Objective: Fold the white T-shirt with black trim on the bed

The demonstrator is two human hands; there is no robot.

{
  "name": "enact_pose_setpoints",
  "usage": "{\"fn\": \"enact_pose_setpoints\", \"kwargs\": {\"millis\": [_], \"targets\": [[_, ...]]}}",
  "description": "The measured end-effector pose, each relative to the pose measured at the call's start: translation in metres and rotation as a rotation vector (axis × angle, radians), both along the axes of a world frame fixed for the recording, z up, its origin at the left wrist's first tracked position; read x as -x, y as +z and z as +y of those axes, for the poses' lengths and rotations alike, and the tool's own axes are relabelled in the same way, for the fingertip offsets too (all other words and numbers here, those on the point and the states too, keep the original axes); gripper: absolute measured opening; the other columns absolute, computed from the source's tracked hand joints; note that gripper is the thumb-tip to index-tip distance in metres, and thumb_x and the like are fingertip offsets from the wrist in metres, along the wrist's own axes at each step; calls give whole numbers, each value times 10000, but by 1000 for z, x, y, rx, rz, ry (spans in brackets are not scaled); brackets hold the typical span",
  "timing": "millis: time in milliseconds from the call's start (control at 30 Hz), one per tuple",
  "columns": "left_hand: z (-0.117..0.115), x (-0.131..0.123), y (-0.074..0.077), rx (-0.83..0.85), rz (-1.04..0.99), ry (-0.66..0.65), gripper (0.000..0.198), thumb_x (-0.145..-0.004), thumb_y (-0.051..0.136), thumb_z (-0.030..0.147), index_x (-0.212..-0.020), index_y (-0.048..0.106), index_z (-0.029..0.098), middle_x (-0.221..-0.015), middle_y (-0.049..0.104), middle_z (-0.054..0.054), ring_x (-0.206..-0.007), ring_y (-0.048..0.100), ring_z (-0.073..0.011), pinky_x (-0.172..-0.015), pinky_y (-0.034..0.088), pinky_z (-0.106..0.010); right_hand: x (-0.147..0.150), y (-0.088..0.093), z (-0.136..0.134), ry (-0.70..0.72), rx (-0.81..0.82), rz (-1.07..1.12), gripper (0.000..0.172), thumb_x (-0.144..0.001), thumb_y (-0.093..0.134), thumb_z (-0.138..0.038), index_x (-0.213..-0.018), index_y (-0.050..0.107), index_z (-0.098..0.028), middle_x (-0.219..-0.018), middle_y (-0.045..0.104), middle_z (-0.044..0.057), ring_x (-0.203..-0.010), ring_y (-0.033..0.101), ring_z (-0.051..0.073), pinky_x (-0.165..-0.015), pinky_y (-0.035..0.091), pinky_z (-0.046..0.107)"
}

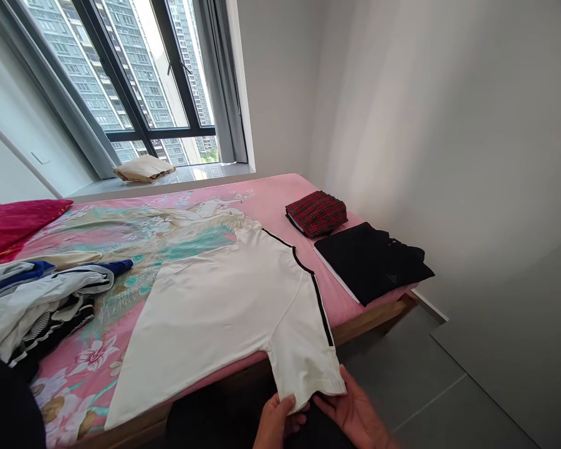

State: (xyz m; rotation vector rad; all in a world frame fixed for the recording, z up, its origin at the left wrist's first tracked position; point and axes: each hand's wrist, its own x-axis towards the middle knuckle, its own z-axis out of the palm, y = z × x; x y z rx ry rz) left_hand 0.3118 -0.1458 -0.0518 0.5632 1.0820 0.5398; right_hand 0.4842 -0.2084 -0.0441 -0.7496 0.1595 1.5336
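Observation:
A white short-sleeved T-shirt (pixel 215 305) with black trim along the shoulder and sleeve lies spread across the bed, its near sleeve hanging over the edge. My left hand (pixel 275 424) pinches the lower corner of that sleeve's hem between thumb and fingers. At the hem's other corner is my right hand (pixel 358 415), its thumb below the opening and its fingers at the sleeve's edge, holding the cloth. Both hands are low in the head view, just off the bed's side.
The bed (pixel 280 187) has a pink floral sheet. Folded black clothes (pixel 374 259) and a red plaid garment (pixel 316 213) lie at its right end. A clothes pile (pixel 51 299) and a red pillow (pixel 19 227) are on the left. A beige folded cloth (pixel 143 168) rests on the windowsill.

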Motion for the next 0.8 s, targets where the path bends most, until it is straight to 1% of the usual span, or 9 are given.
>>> {"fn": "enact_pose_setpoints", "kwargs": {"millis": [133, 267, 433, 500, 600, 667, 700, 733, 800], "targets": [[-1, 5, 6, 42, -25, 45, 236, -627, 727, 279, -754, 584, 141, -656, 677, -52, -558, 624, -134, -521, 437, -214, 11, -6, 2, -186, 68, -95, 205, -700, 717, -259, -887, 655, -204, -934, 729, 11, -914, 671, 196, -935, 510, 379], [1, 7, 13, 101, -7, 60, 268, -603, 749, 250, -766, 558, 158, -648, 639, -14, -599, 636, -152, -544, 461, -237, 14, -5, 11, -303, 61, -144, 212, -704, 685, -282, -905, 653, -222, -993, 716, 10, -1041, 626, 221, -936, 507, 381], [3, 1, 24, 81, -48, -60, 414, -638, 747, 453, -851, 567, 148, -770, 674, -61, -607, 625, -138, -535, 447, -232, 34, 13, 10, -238, -8, -98, 341, -778, 634, -443, -1045, 605, -233, -1100, 682, 23, -1109, 587, 224, -917, 504, 392], [-1, 0, 26, 67, -76, -114, 450, -637, 728, 507, -834, 580, 131, -753, 680, -85, -568, 604, -122, -524, 427, -221, 44, 22, 7, -164, -31, -92, 401, -790, 622, -474, -1081, 583, -202, -1100, 679, 53, -1041, 620, 234, -870, 521, 398], [-12, 3, 26, 30, -81, -149, 524, -621, 682, 598, -827, 611, 121, -714, 677, -85, -536, 575, -111, -491, 388, -207, 55, 28, 4, -102, -16, -155, 409, -762, 668, -454, -1027, 580, -156, -977, 707, 68, -862, 664, 222, -773, 548, 379], [-20, 14, 27, -76, 9, -165, 537, -623, 643, 646, -771, 621, 131, -680, 669, -78, -513, 550, -114, -469, 367, -216, 59, 24, 4, -146, 37, -273, 415, -705, 736, -397, -1010, 572, -168, -910, 714, 36, -779, 667, 202, -707, 558, 349], [-21, 23, 27, -184, 84, -155, 514, -647, 624, 643, -753, 625, 141, -687, 670, -77, -533, 556, -125, -487, 385, -230, 59, 19, 4, -184, 66, -339, 448, -674, 764, -367, -1030, 565, -181, -903, 714, 20, -762, 667, 196, -679, 561, 333], [-21, 35, 29, -333, 181, -125, 473, -688, 605, 618, -759, 633, 151, -722, 675, -80, -588, 578, -144, -537, 422, -253, 59, 13, 5, -218, 95, -398, 501, -648, 783, -347, -1068, 555, -199, -911, 713, 7, -759, 667, 195, -652, 562, 321], [-15, 71, 33, -706, 445, 2, 347, -777, 573, 507, -846, 653, 177, -863, 681, -89, -797, 613, -193, -736, 472, -316, 57, 0, 7, -262, 132, -507, 622, -622, 794, -342, -1168, 517, -231, -940, 709, 1, -769, 671, 206, -600, 562, 309]]}}
